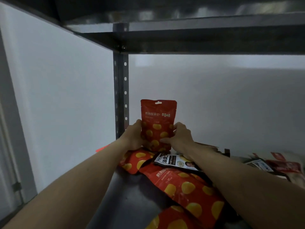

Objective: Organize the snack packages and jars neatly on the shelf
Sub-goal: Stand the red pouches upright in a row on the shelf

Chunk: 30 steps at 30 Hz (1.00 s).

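A red snack pouch with yellow spots (158, 119) stands upright at the back left corner of the dark shelf (128, 200). My left hand (134, 137) grips its left side and my right hand (179, 137) grips its right side, fingers curled round the lower edges. Several more red spotted pouches (186, 187) lie flat on the shelf in front, one (135, 160) just under the upright pouch. A black and white packet (175, 161) lies across them, partly under my right forearm.
A perforated metal upright (121, 90) stands just left of the pouch. The upper shelf board (198, 38) hangs overhead. More dark and red packets (280, 166) lie jumbled at the right. White walls close in behind and to the left.
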Available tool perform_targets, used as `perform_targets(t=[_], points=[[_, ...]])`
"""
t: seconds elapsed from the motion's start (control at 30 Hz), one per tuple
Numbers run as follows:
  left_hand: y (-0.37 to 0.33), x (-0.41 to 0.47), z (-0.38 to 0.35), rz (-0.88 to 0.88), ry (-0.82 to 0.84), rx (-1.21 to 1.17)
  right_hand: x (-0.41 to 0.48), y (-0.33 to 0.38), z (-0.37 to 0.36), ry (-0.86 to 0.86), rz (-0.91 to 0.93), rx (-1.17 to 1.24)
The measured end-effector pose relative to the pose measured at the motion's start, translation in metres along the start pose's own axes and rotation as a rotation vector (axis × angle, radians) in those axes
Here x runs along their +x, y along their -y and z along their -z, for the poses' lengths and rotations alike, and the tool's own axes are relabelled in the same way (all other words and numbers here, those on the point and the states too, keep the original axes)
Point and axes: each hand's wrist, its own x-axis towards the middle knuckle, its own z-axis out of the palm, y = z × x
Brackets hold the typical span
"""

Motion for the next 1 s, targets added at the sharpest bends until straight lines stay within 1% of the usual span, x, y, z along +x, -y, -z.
perform_targets(t=[0.17,0.33,0.4,0.47,0.5,0.57,0.63,0.67,0.77,1.0], points=[[0.001,0.000,-0.001,0.014,0.011,0.010,0.004,-0.001,0.001,0.013,0.022,-0.026],[0.000,-0.003,0.002,0.081,0.030,0.030,0.001,0.001,0.005,0.014,0.003,-0.050],[0.000,-0.008,0.006,0.117,0.032,0.050,-0.005,0.002,0.009,-0.022,-0.005,-0.107],[-0.001,-0.016,0.010,0.160,0.015,0.078,-0.013,0.003,0.015,-0.041,0.014,-0.227],[-0.002,-0.021,0.013,0.179,0.009,0.107,-0.019,0.004,0.017,-0.019,0.023,-0.298],[-0.002,-0.031,0.019,0.216,0.030,0.218,-0.032,0.005,0.021,0.083,0.022,-0.444],[-0.002,-0.044,0.023,0.275,0.095,0.328,-0.042,0.005,0.022,0.179,0.013,-0.551],[-0.003,-0.050,0.024,0.303,0.131,0.346,-0.045,0.004,0.023,0.207,0.008,-0.575],[-0.005,-0.065,0.021,0.311,0.211,0.326,-0.050,-0.002,0.027,0.237,-0.007,-0.616],[-0.013,-0.088,0.019,0.303,0.207,0.229,-0.071,-0.014,0.060,0.235,-0.057,-0.681]])
